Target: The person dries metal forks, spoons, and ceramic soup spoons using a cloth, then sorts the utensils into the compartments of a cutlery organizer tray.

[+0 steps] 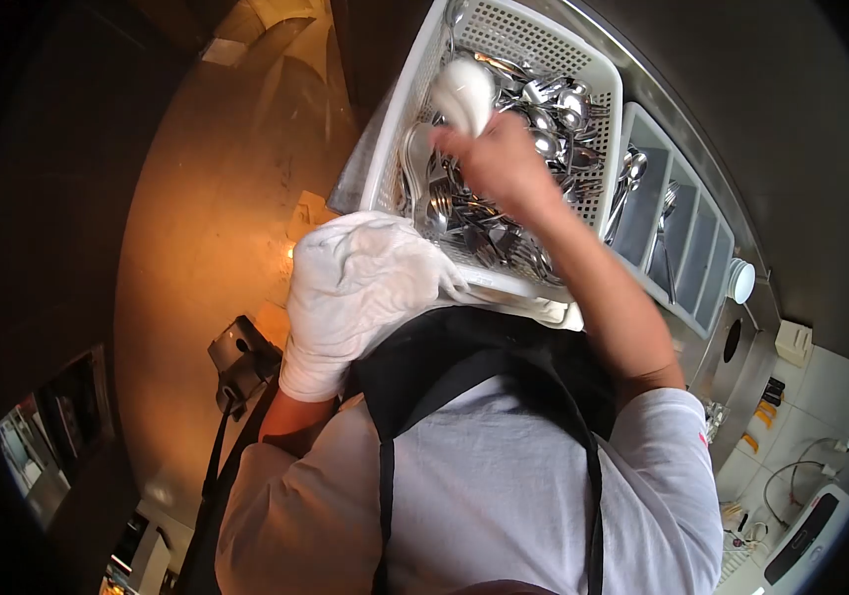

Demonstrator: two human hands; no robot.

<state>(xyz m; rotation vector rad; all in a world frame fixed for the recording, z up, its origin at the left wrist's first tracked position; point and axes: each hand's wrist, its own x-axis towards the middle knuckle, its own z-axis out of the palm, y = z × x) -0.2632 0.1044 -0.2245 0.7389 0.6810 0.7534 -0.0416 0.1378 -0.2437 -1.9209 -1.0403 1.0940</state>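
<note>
A white perforated plastic basket (399, 109) holds a heap of metal forks and spoons (543, 119). Over its left part is my right hand (504, 164), closed around a white, rounded object that looks like a soup spoon (464, 91), blurred by motion. More pale spoon-like pieces (414, 164) lie along the basket's left wall. A white cloth (360, 283) covers my left hand at the basket's near left corner. Only the wrist (297, 415) shows below the cloth, so those fingers are hidden.
Right of the basket stands a grey cutlery tray (677, 213) with spoons and forks in its compartments. A white-lidded container (740, 282) touches its right side. On the left, a black device (243, 355) lies on the metal counter (181, 258).
</note>
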